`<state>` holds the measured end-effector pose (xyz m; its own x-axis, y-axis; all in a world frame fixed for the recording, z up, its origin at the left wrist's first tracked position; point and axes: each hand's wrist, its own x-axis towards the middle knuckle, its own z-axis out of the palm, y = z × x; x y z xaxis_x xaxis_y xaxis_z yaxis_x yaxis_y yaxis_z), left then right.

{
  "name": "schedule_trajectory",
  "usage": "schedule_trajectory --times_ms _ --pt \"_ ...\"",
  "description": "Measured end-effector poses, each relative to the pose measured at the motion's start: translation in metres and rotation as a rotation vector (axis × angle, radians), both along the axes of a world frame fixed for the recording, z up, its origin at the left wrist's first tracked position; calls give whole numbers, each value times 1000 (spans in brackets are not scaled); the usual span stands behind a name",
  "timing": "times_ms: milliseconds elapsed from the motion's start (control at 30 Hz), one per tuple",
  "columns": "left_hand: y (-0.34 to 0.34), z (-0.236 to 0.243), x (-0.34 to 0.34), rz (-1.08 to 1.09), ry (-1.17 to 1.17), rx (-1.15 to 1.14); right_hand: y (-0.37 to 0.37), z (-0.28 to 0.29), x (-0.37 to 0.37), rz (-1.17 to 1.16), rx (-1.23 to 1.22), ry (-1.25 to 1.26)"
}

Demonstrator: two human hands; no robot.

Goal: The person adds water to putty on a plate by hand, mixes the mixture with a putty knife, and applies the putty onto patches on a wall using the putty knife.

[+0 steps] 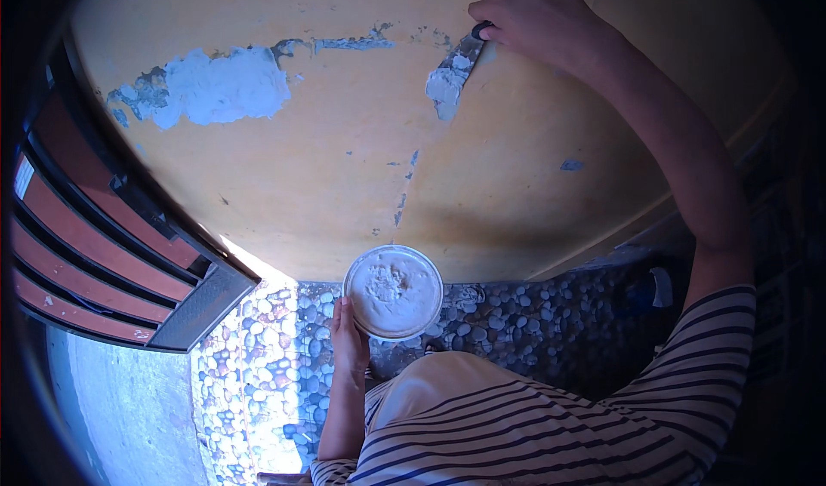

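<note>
My left hand (348, 340) is closed on the left side of a round white tub (404, 337), held out in front of my body. White putty (404, 301) fills it, its surface rough and dug up in the middle. Up at the wall, my right hand (538, 17) grips a putty knife (456, 71) by its dark handle. The blade points down and left and carries a lump of putty near its tip; whether it touches the wall I cannot tell. Left of the knife, a broad white patch of putty (228, 86) covers part of the yellow-orange wall (301, 176).
Grey scraped strips (353, 44) run right from the patch, and small chips (403, 198) mark the wall lower down. A red slatted gate or door with a dark frame (176, 318) stands at the left. The floor (525, 331) has a pebble pattern, sunlit at left.
</note>
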<state>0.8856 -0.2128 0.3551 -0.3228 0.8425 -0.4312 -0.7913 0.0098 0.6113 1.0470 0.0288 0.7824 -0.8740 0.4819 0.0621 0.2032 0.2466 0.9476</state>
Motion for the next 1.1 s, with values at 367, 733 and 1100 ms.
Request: schedule_trajectory --times_ms 367,733,1100 --pt "-2 -6 -4 -17 23 -11 -5 -2 36 140 -495 259" --pt "2 -1 -7 -37 53 28 5 -19 32 142 -274 322" --pt "4 -4 -6 -41 66 19 14 -51 38 207 -307 229"
